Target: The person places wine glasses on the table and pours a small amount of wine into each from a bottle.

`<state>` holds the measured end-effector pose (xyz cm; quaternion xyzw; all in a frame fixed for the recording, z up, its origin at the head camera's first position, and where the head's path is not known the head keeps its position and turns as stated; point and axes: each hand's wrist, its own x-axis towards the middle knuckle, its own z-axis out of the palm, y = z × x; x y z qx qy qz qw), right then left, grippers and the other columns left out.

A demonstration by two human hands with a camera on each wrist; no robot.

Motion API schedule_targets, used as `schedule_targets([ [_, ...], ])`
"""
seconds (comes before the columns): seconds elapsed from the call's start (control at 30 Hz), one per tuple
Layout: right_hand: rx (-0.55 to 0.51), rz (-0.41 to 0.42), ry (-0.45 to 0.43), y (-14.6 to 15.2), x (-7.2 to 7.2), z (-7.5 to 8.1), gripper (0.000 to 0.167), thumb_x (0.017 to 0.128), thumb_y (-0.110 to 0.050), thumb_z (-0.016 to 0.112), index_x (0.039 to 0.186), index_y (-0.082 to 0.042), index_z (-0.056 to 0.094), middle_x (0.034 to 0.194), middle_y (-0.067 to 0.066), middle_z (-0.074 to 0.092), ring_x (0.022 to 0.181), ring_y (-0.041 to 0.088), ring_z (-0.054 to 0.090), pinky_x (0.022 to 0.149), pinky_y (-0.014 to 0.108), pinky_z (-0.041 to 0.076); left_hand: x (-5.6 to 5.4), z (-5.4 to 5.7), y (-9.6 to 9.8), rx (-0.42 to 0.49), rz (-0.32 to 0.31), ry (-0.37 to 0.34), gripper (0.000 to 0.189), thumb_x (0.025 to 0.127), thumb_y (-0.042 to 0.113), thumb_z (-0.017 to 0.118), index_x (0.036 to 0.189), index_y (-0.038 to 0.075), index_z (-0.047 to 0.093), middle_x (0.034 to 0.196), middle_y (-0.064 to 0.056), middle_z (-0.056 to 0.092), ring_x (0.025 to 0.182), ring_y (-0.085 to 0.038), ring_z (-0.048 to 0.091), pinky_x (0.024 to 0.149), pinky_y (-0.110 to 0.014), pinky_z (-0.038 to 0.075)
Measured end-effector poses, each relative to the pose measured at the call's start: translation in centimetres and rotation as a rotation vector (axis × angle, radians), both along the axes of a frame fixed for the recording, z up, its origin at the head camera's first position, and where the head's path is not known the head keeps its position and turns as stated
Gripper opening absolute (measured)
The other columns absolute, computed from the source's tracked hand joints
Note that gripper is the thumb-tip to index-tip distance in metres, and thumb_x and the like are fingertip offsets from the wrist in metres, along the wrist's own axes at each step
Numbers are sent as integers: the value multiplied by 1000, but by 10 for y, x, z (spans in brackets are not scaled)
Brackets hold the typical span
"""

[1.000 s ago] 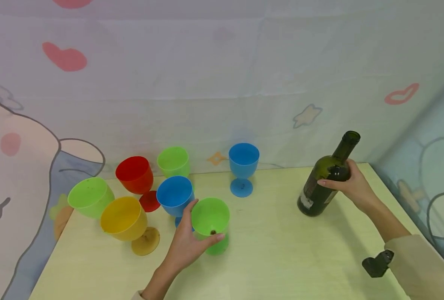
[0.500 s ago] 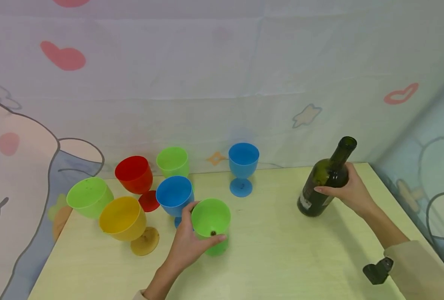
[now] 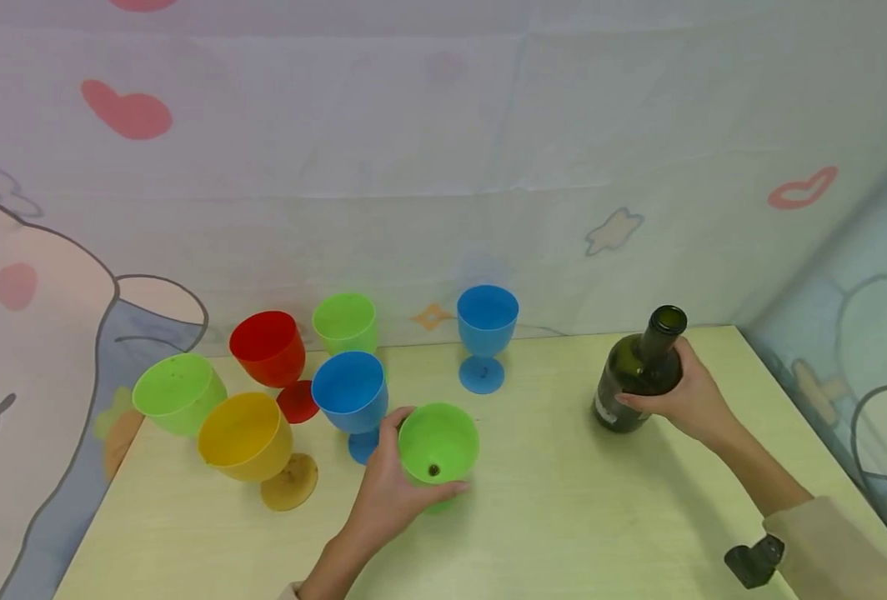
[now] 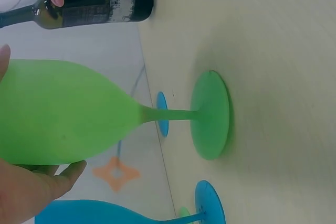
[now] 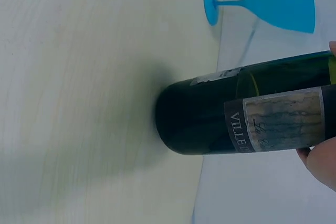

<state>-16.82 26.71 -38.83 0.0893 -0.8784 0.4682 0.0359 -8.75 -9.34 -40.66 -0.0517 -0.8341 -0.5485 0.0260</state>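
Observation:
My left hand (image 3: 391, 487) holds a light-green plastic goblet (image 3: 442, 437) by its bowl, thumb on the near side and fingers on the far side. A small dark spot shows inside the bowl. In the left wrist view the goblet's round foot (image 4: 211, 116) is close over the tabletop. My right hand (image 3: 691, 404) grips a dark-green wine bottle (image 3: 622, 387) just below its shoulder, at the right of the table. The bottle's mouth is uncapped, and its paper label (image 5: 286, 121) shows in the right wrist view. The bottle's base is right at the tabletop.
To the left stand a blue goblet (image 3: 349, 392), a yellow one (image 3: 244, 442), a red one (image 3: 267, 350) and two green ones, front (image 3: 179, 396) and back (image 3: 346, 323). Another blue goblet (image 3: 486, 321) stands at the back, before a printed cloth (image 3: 443, 167). All are on a pale table (image 3: 548, 500).
The bottle's neck has swung left and toward me, so it leans less to the right. My left hand and its green goblet have shifted slightly right; the other goblets stay put.

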Motion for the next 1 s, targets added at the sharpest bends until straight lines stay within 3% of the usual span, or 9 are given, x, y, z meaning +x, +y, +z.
schedule_targets([
  [0.2, 18, 0, 25, -12, 10, 2, 77, 70, -14, 79, 125, 1, 28, 120, 24, 42, 110, 41, 42, 83, 55, 38, 1, 0, 3, -22, -4, 10, 93, 60, 31, 86, 131, 9, 28, 120, -9, 48, 107, -28, 46, 84, -46, 44],
  [0.53, 57, -9, 57, -22, 24, 2, 80, 68, -14, 81, 126, 2, 29, 118, 24, 45, 107, 42, 44, 80, 57, 41, 2, 5, 6, -37, -28, -16, 93, 62, 34, 84, 132, 10, 28, 122, -7, 47, 109, -27, 45, 85, -47, 44],
  [1.0, 182, 77, 264, -48, 43, 8, 77, 57, -7, 83, 119, 6, 39, 106, 18, 53, 92, 33, 53, 74, 50, 43, 10, 18, 16, -45, -68, 6, 93, 62, 39, 83, 132, 8, 29, 121, -8, 47, 107, -28, 46, 83, -47, 44],
])
